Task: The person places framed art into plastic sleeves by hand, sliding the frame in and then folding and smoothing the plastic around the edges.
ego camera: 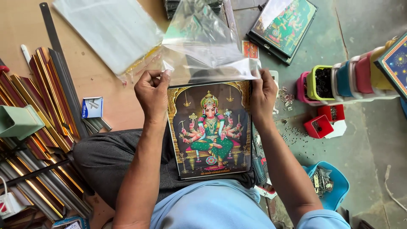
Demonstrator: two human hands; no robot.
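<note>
Left hand [151,94] closed in a fist-like pinch on the left edge of a clear plastic sleeve [203,46], knuckles up, at the top left corner of a framed picture [210,129]. Right hand [263,96] likewise curled shut, gripping the sleeve's right edge at the frame's top right corner. Sleeve stretched between both hands, its mouth over the frame's upper edge, the rest billowing up and away, loose and crinkled. Framed picture resting on the lap, upright toward the wearer, showing a many-armed seated figure in green and pink on a dark ground with a gold arch; lower edge against the light blue shirt [212,208], dark grey trousers [110,161] beneath. Just beyond the left hand, a flat stack of clear plastic bags [108,29] on the brown board. Farther left, a small blue-and-white box [92,107] and a bundle of gold, red and dark frame mouldings [38,127] lying side by side, with a pale green holder [17,122] over them. To the right, small metal bits scattered on the grey floor [369,144], two red trays [324,121], a row of coloured tubs [339,80], and a blue tub of metal fittings [328,182]. At the top right, another framed picture [283,26] lying flat.
</note>
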